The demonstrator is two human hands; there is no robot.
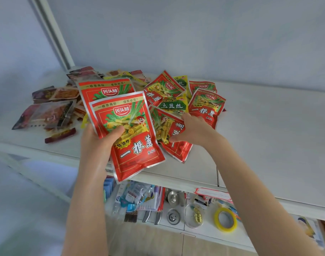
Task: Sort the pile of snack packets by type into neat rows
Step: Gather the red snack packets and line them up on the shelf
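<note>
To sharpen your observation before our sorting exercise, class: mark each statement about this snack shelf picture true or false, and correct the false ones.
1. The left hand holds two red snack packets. True.
2. The right hand hangs empty. False: it grips a red packet lying in the pile on the white shelf.
3. A green-and-yellow packet lies among the red ones. True.
4. The yellow tape roll sits beside the snacks. False: it lies on the lower shelf.
</note>
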